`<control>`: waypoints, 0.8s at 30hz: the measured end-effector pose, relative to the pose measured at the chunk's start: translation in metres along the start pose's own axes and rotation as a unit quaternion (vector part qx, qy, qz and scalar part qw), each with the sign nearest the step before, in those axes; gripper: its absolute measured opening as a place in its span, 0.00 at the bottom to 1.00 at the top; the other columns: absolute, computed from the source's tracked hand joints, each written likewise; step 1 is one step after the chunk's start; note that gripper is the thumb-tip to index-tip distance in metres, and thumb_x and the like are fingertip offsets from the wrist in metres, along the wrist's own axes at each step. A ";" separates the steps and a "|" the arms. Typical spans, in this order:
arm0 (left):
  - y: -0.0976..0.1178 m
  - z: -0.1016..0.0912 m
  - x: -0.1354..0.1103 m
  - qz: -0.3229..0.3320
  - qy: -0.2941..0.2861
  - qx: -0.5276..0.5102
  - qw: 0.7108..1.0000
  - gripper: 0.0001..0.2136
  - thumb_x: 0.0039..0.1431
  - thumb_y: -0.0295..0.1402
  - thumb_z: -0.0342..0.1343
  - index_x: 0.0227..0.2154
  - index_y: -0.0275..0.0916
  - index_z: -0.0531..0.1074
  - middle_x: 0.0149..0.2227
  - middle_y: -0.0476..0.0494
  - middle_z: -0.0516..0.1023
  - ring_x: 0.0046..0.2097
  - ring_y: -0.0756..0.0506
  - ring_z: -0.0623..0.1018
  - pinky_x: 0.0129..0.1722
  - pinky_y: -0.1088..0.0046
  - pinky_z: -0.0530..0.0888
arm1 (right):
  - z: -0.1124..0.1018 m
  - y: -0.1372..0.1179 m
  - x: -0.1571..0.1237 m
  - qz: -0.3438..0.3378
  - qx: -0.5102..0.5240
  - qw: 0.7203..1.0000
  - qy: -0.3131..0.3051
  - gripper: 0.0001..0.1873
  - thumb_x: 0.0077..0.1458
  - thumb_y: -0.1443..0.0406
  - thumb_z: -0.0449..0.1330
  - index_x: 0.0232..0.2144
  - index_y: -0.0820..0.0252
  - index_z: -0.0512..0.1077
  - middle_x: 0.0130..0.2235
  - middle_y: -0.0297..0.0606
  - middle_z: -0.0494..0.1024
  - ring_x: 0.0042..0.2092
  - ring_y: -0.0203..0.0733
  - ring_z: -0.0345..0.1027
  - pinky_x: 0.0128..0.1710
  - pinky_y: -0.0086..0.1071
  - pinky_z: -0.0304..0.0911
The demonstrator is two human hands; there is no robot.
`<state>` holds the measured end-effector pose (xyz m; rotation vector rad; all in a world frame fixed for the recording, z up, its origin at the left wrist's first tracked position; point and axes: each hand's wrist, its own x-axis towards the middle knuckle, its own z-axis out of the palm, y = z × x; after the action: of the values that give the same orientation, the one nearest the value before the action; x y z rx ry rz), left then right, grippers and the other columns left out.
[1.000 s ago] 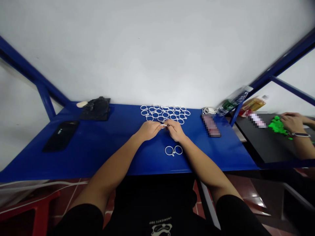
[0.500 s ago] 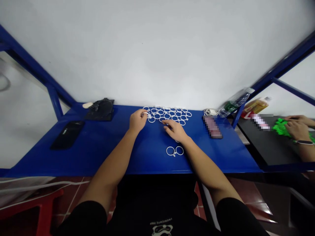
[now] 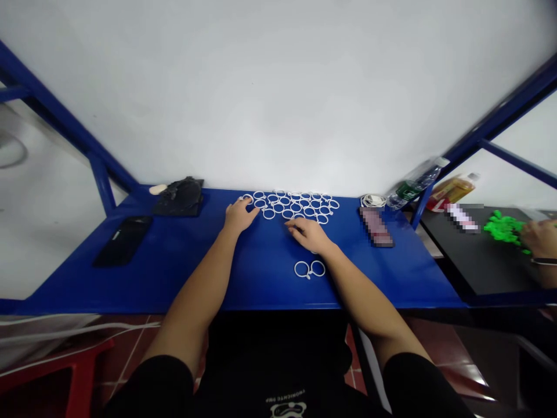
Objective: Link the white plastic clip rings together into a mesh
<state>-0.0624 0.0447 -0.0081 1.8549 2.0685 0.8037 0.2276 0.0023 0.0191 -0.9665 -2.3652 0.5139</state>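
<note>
Several white plastic rings, each with a small tab, lie in a flat cluster [image 3: 296, 206] on the blue table [image 3: 261, 267] near the wall. At the cluster's left end is one more white ring [image 3: 247, 198], and the fingertips of my left hand [image 3: 239, 216] rest on it, thumb held apart. Below the cluster my right hand [image 3: 311, 234] lies on the table, its fingers loosely bent and apart, with nothing visible in them. A joined pair of white rings [image 3: 301, 269] lies nearer the front edge. Something white shows partly under my right wrist.
To the left are a black phone [image 3: 122, 241] and a dark flat object [image 3: 179, 197]. A coiled white cable [image 3: 373, 201], a blurred-out phone [image 3: 376, 226] and a plastic bottle [image 3: 415, 184] stand right. A co-worker's hand [image 3: 539, 238] is by green pieces [image 3: 503, 227] on a black table.
My left hand has moved left and set a ring at the cluster's left end, its thumb now apart. My right hand has shifted slightly down, off the cluster's edge.
</note>
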 end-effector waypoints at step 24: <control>0.063 0.015 -0.052 0.370 -0.039 -0.093 0.924 0.11 0.72 0.39 0.58 0.49 0.41 0.81 0.45 0.42 0.86 0.47 0.41 0.83 0.52 0.59 0.77 | -0.020 -0.028 -0.003 0.067 -0.147 0.969 -0.187 0.08 0.65 0.69 0.61 0.38 0.56 0.81 0.41 0.40 0.85 0.40 0.43 0.76 0.35 0.32 0.57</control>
<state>0.0062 -0.0003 0.0051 2.5108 1.1510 1.0117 0.2271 -0.0163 0.0487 -1.2619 -2.7836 0.4318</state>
